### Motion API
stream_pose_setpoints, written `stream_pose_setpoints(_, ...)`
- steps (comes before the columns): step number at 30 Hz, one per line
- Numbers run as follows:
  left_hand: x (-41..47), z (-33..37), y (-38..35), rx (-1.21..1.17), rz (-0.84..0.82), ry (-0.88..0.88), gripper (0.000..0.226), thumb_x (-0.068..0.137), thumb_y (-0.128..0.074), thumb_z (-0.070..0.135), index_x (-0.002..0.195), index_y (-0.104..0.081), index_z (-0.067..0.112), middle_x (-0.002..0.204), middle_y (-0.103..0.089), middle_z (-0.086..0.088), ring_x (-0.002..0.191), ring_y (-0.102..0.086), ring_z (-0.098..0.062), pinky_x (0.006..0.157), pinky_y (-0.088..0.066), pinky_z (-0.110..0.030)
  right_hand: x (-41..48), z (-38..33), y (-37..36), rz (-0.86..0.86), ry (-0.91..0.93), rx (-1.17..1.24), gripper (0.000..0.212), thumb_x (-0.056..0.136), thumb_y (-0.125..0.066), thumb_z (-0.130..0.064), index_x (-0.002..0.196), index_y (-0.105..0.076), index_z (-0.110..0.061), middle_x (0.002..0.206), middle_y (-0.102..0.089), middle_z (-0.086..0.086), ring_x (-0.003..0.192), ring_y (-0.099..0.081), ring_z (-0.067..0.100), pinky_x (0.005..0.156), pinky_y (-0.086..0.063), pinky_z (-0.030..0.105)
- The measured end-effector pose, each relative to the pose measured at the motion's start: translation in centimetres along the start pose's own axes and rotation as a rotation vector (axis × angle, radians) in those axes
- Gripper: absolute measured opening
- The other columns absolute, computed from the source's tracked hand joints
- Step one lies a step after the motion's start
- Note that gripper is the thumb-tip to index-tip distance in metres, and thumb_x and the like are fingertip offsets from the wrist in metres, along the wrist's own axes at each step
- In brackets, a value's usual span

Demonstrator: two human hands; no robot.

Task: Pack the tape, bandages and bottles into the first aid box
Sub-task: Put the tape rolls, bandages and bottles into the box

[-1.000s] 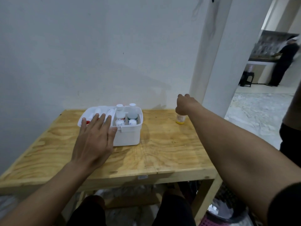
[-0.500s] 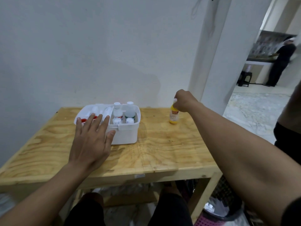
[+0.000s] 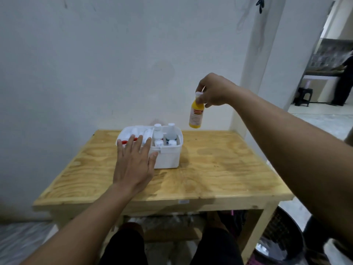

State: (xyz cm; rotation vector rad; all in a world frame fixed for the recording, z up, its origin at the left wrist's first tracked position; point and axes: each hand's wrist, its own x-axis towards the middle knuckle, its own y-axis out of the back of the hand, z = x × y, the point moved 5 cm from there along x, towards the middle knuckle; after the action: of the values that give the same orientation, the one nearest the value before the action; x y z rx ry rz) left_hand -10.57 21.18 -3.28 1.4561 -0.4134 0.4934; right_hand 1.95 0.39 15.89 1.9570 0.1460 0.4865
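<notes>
A white first aid box stands on the wooden table, towards the back left. Several white-capped bottles stand upright in its right half. White items and something red lie in its left half, partly hidden. My left hand is spread flat, fingers apart, against the box's near left side and rim. My right hand holds a yellow bottle by its white cap, hanging in the air above the table, to the right of the box.
A white wall runs behind the table and a white pillar stands at its right rear corner. A dark bin sits on the floor under the table's right edge. A person in dark clothes stands far off at the right.
My right hand has lifted the yellow bottle off the table and carried it up and left towards the box. My left hand has stayed on the box.
</notes>
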Motion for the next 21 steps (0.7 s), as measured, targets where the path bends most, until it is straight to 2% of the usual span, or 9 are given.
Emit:
stream_pose_setpoints(3,-0.2,-0.1,0.0,-0.002,-0.005,-0.009,0.065,0.100,-0.018,0.048,0.148,-0.046,0.014,0.154,-0.043,-0.014,0.147,-0.029,-0.033,0.119,-0.012,-0.061,-0.1,-2.6,-0.1,-0.014,0.041,0.056,0.028,0.085,-0.075,-0.010,0.112,-0.070,-0.005,0.104,-0.072,0.012,0.073,-0.075,0.021,0.071,-0.064,0.035)
stream_pose_setpoints(7,-0.3,-0.1,0.1,-0.003,-0.009,-0.017,0.069,0.100,-0.012,0.049,0.152,-0.040,0.015,0.158,-0.037,-0.013,0.149,-0.025,-0.032,0.120,-0.009,-0.059,-0.2,-5.2,-1.4,-0.042,0.096,0.046,0.025,0.087,-0.074,-0.012,0.111,-0.071,-0.005,0.101,-0.072,0.010,0.072,-0.074,0.018,0.064,-0.061,0.029)
stream_pose_setpoints(17,-0.3,-0.2,0.0,0.007,0.009,-0.023,0.064,0.100,-0.022,0.049,0.149,-0.045,0.014,0.153,-0.045,-0.014,0.146,-0.032,-0.034,0.118,-0.015,-0.061,0.3,-7.1,-6.7,-0.117,0.133,-0.086,0.025,0.091,-0.066,-0.015,0.115,-0.071,-0.007,0.096,-0.076,0.010,0.081,-0.074,0.019,0.079,-0.061,0.038)
stream_pose_setpoints(21,-0.3,-0.3,-0.1,0.014,0.004,-0.019,0.061,0.102,-0.024,0.049,0.151,-0.042,0.016,0.155,-0.043,-0.012,0.147,-0.030,-0.033,0.119,-0.012,-0.060,0.3,-7.0,-8.9,-0.180,0.106,-0.075,0.029,0.089,-0.069,-0.009,0.118,-0.070,-0.006,0.104,-0.074,0.011,0.080,-0.074,0.019,0.072,-0.061,0.032)
